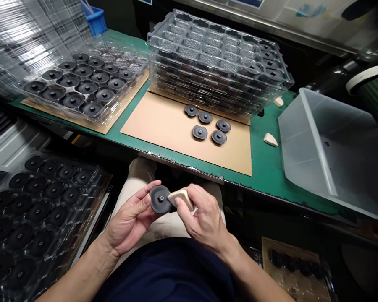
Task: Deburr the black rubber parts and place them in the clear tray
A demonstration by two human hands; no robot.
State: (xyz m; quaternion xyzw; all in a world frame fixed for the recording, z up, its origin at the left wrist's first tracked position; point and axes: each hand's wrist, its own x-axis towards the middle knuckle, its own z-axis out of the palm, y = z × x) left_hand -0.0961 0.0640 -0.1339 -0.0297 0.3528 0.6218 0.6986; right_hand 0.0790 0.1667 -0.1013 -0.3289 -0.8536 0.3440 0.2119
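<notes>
Above my lap, my left hand (pixel 130 220) pinches a round black disc (pixel 160 200) by its left edge, its small central hub facing up. My right hand (pixel 204 214) grips a cream-coloured block (pixel 182 199), whose tip touches or nearly touches the disc's right edge. Several similar black discs (pixel 200 132) lie on a brown cardboard sheet (pixel 157 121) on the green table, beyond my hands.
A stack of clear trays (pixel 214 71) stands at the back. Disc-filled trays (pixel 82 90) sit on the table's left and at lower left (pixel 38 209). A translucent bin (pixel 321 151) is at right, beside a cream block (pixel 270 139). The table edge (pixel 176 161) runs ahead.
</notes>
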